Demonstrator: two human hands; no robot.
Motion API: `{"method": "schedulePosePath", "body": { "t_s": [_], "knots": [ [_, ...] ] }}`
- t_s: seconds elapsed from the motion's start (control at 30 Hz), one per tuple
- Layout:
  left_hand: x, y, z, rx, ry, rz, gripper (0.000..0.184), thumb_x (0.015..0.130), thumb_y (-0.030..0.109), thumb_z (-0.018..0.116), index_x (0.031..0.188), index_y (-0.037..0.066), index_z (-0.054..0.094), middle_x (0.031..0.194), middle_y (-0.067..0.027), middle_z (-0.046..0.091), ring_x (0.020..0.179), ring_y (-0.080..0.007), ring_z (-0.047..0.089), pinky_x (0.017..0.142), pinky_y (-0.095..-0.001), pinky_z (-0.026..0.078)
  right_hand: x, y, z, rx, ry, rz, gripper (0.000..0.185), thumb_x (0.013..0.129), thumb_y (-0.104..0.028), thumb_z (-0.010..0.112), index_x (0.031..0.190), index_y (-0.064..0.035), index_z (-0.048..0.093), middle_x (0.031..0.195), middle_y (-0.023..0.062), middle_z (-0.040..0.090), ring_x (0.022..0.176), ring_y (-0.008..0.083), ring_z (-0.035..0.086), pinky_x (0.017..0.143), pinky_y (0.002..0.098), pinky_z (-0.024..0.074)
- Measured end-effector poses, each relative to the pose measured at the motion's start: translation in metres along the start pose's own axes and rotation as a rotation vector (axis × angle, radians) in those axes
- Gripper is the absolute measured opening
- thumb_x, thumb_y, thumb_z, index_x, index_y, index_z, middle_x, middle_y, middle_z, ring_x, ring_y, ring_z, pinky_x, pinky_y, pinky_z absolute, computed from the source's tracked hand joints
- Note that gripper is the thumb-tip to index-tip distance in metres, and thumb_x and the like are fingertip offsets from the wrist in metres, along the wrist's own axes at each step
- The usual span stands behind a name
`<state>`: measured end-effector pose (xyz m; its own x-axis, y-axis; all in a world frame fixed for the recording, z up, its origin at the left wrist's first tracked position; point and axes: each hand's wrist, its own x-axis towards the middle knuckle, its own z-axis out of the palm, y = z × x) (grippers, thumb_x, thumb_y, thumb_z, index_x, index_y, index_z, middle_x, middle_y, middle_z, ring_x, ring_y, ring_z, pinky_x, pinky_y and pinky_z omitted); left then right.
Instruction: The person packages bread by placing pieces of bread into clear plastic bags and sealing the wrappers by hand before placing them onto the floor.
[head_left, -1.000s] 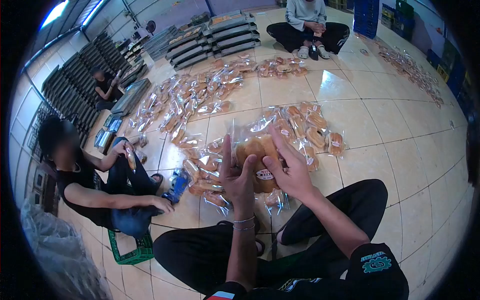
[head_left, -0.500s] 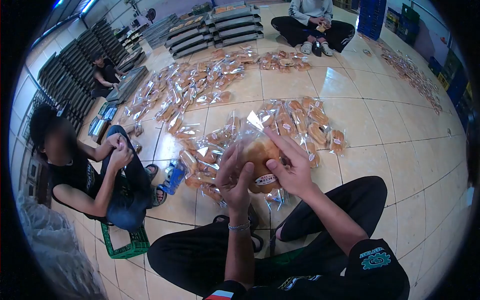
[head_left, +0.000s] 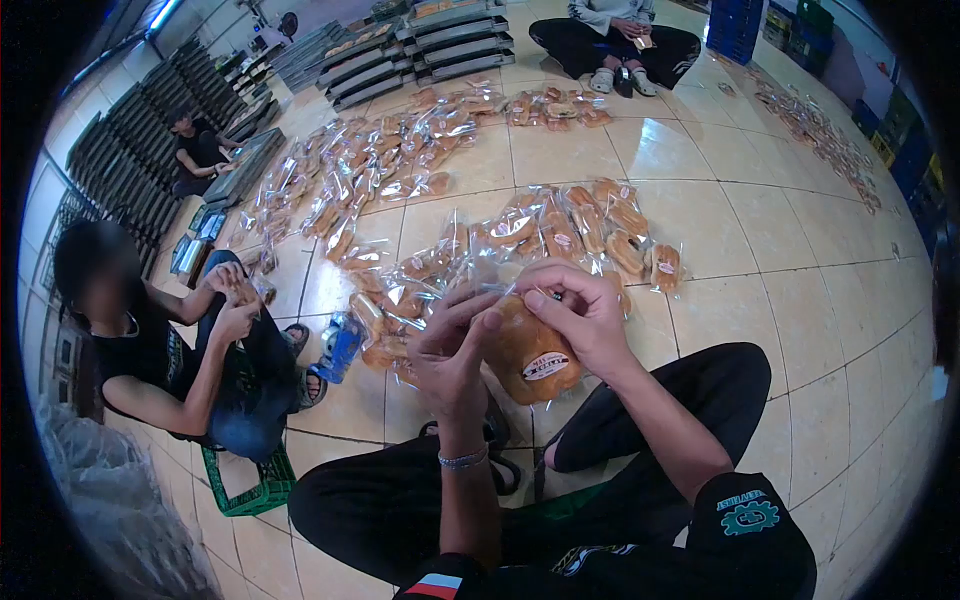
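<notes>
A clear bag of brown bread (head_left: pixel 525 350) with a white and red oval label hangs tilted between my hands, above the floor. My right hand (head_left: pixel 583 315) pinches the upper part of the bag between thumb and bent fingers. At the bag's upper left edge, my left hand (head_left: pixel 455 340) has its fingers curled round the plastic, thumb pointing up. Behind my hands lies a pile of bagged breads (head_left: pixel 560 225), partly hidden by them.
More bagged breads (head_left: pixel 370 165) spread across the tiled floor. A person (head_left: pixel 150 350) sits at the left by a green crate (head_left: pixel 250 485); two others sit farther back. Stacked trays (head_left: pixel 455 45) stand behind. A blue packet (head_left: pixel 338 345) lies left of my hands.
The bagged bread has tilted and lowered slightly. My fingers have gone from spread along its sides to bunched at the bag's top. The person at the left has brought both hands together.
</notes>
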<state>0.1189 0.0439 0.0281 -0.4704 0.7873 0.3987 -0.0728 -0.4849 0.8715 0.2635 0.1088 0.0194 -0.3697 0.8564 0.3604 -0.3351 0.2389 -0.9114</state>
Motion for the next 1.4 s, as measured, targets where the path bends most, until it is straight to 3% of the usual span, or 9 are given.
{"method": "schedulePosePath", "body": {
  "t_s": [0.17, 0.37, 0.47, 0.53, 0.63, 0.77, 0.87, 1.13, 1.4],
  "knots": [
    [0.0, 0.004, -0.003, -0.001, 0.0, -0.125, 0.017, 0.084, 0.001, 0.073, 0.099, -0.005, 0.074, 0.105, -0.0174, 0.071, 0.098, -0.02, 0.066, 0.09, -0.0301, 0.049, -0.001, -0.006, -0.003, -0.294, -0.046, -0.145, 0.015, 0.089, -0.011, 0.072, 0.103, -0.0048, 0.073, 0.103, 0.0, 0.068, 0.074, 0.0016, 0.053, 0.056, 0.0178, 0.0332],
    [-0.004, 0.01, 0.005, 0.041, 0.013, -0.026, 0.014, 0.084, -0.003, 0.072, 0.098, -0.006, 0.074, 0.1, -0.0147, 0.072, 0.091, -0.0164, 0.067, 0.081, -0.0247, 0.051, 0.0, -0.002, 0.009, 0.162, 0.03, 0.049, 0.018, 0.086, -0.015, 0.076, 0.097, -0.0014, 0.073, 0.099, 0.0024, 0.069, 0.081, 0.0026, 0.056, 0.063, 0.0177, 0.0384],
    [-0.004, 0.007, 0.003, 0.173, 0.033, 0.069, 0.012, 0.084, -0.006, 0.072, 0.095, -0.006, 0.074, 0.099, -0.0138, 0.072, 0.088, -0.0148, 0.067, 0.078, -0.0233, 0.052, 0.0, -0.01, 0.012, 0.2, 0.164, -0.025, 0.013, 0.088, -0.008, 0.074, 0.092, 0.0037, 0.07, 0.101, 0.0058, 0.067, 0.089, 0.0089, 0.06, 0.08, 0.0225, 0.0467],
    [-0.002, 0.007, -0.002, 0.253, -0.099, 0.154, 0.011, 0.082, -0.006, 0.074, 0.094, -0.006, 0.073, 0.097, -0.0118, 0.071, 0.088, -0.0133, 0.066, 0.077, -0.0236, 0.052, 0.003, -0.018, -0.004, -0.074, -0.068, 0.018, 0.018, 0.087, -0.004, 0.074, 0.102, 0.0021, 0.066, 0.097, 0.0059, 0.068, 0.088, 0.0096, 0.06, 0.079, 0.0229, 0.0469],
    [-0.007, 0.013, 0.004, 0.207, 0.015, 0.006, 0.013, 0.082, -0.006, 0.075, 0.093, -0.004, 0.07, 0.095, -0.0103, 0.07, 0.088, -0.0132, 0.066, 0.077, -0.0245, 0.053, 0.003, -0.018, -0.008, -0.285, -0.051, -0.037, 0.022, 0.085, -0.001, 0.074, 0.104, -0.0001, 0.065, 0.093, 0.005, 0.068, 0.086, 0.0099, 0.061, 0.078, 0.024, 0.0475],
    [-0.011, -0.001, -0.003, 0.092, -0.02, 0.083, 0.015, 0.083, -0.005, 0.074, 0.096, -0.001, 0.068, 0.094, -0.0091, 0.07, 0.085, -0.0129, 0.067, 0.075, -0.0253, 0.053, 0.005, -0.016, -0.005, -0.184, -0.069, -0.132, 0.018, 0.084, -0.007, 0.075, 0.101, -0.0016, 0.07, 0.086, 0.0012, 0.068, 0.078, 0.0071, 0.059, 0.072, 0.0227, 0.0474],
    [-0.004, 0.005, 0.002, 0.301, -0.086, 0.09, 0.012, 0.083, -0.004, 0.073, 0.094, -0.001, 0.07, 0.094, -0.0076, 0.071, 0.08, -0.0129, 0.067, 0.072, -0.0255, 0.052, 0.005, -0.019, -0.003, -0.075, 0.043, -0.08, 0.006, 0.084, -0.005, 0.074, 0.088, -0.0015, 0.072, 0.087, 0.0026, 0.069, 0.078, 0.0093, 0.063, 0.071, 0.0262, 0.0495],
    [-0.008, 0.001, 0.007, 0.617, -0.048, 0.099, 0.007, 0.084, -0.001, 0.073, 0.091, -0.002, 0.071, 0.085, -0.0089, 0.071, 0.081, -0.0131, 0.067, 0.071, -0.0259, 0.052, 0.007, -0.027, -0.008, -0.648, -0.081, -0.227, 0.008, 0.083, -0.002, 0.069, 0.09, 0.0025, 0.067, 0.084, 0.0116, 0.068, 0.08, 0.0259, 0.067, 0.074, 0.0351, 0.0505],
    [-0.004, -0.009, -0.002, 0.395, -0.034, -0.188, 0.008, 0.086, 0.001, 0.071, 0.094, -0.001, 0.069, 0.083, -0.0051, 0.069, 0.078, -0.0083, 0.063, 0.072, -0.0225, 0.048, 0.008, -0.013, -0.008, -0.427, -0.111, -0.045, 0.007, 0.081, -0.008, 0.077, 0.085, -0.0044, 0.073, 0.081, 0.0002, 0.068, 0.073, 0.0117, 0.057, 0.07, 0.0259, 0.0455]
  ]
}}
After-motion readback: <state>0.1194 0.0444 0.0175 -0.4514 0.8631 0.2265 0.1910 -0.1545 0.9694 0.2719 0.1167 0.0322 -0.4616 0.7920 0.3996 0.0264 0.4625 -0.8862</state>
